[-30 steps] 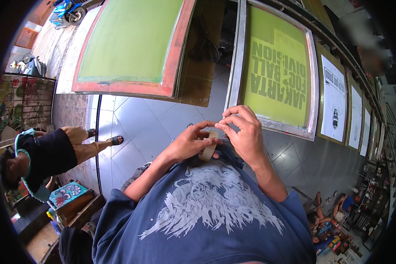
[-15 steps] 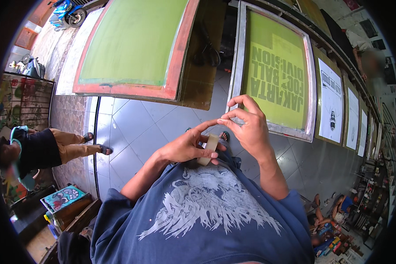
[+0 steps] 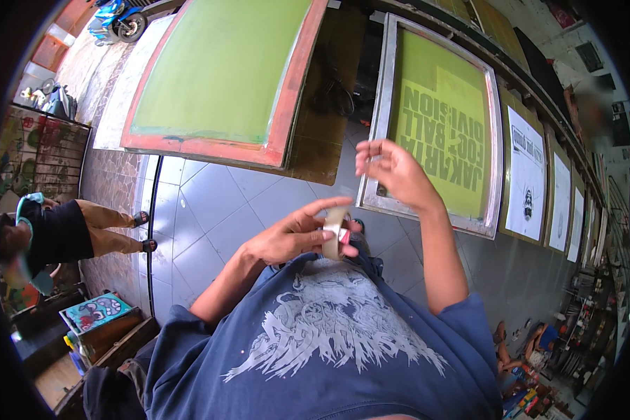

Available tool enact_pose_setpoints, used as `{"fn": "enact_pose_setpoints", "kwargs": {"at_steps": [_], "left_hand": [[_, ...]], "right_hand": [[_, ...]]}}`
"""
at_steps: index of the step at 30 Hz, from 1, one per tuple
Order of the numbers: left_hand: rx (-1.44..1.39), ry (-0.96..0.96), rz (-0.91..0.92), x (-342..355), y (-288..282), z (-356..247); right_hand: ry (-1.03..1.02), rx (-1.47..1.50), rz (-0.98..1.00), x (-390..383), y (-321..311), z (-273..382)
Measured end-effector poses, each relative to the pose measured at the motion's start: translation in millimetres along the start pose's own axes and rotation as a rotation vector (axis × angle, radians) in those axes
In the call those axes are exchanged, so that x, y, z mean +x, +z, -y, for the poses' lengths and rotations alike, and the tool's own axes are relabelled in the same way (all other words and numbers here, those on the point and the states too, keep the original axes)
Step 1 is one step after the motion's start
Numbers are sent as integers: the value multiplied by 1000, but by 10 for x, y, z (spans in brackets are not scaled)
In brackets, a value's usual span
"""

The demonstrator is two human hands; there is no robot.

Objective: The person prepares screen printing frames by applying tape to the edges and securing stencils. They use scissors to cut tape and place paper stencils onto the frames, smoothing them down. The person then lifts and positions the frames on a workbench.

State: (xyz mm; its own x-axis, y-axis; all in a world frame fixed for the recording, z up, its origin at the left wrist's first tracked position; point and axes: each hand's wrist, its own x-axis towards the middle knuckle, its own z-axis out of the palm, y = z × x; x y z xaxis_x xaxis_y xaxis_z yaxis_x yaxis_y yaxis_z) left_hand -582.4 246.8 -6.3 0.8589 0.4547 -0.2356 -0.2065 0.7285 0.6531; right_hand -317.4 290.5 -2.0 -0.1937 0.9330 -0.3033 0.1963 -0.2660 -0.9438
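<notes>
My left hand (image 3: 287, 236) grips a roll of clear tape (image 3: 334, 238) in front of my shirt, thumb on its near side and fingers round and through it. My right hand (image 3: 404, 179) is raised to the upper right of the roll, fingers curled in toward the thumb. Whatever is between those fingertips is too small to make out. Behind that hand stands a grey-framed printing screen (image 3: 383, 91) with yellow-green mesh and dark block lettering; my fingers overlap its lower left corner in view, and touching cannot be told.
A larger screen with a red-orange frame (image 3: 210, 150) and green mesh is at the upper left. Paper sheets with prints (image 3: 525, 175) lie along the right. A person (image 3: 56, 227) stands at the left beyond a dark floor line. A painted box (image 3: 101, 315) is at lower left.
My right hand has pulled away from the left, up and slightly right. The tape roll has turned in my left hand, and its round opening shows more.
</notes>
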Motion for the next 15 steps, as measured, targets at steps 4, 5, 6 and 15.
{"fn": "enact_pose_setpoints", "kwargs": {"at_steps": [4,5,6,15], "left_hand": [[-103,165,-181,-20,-12,79],[-118,207,-206,-32,-5,89],[-171,237,-209,-40,7,99],[-163,417,-292,70,34,125]], "right_hand": [[-108,-516,-365,952,9,-266],[-132,-619,-421,1198,55,-307],[-169,-717,-460,1412,120,-327],[65,-1146,-403,2176,406,-266]]}}
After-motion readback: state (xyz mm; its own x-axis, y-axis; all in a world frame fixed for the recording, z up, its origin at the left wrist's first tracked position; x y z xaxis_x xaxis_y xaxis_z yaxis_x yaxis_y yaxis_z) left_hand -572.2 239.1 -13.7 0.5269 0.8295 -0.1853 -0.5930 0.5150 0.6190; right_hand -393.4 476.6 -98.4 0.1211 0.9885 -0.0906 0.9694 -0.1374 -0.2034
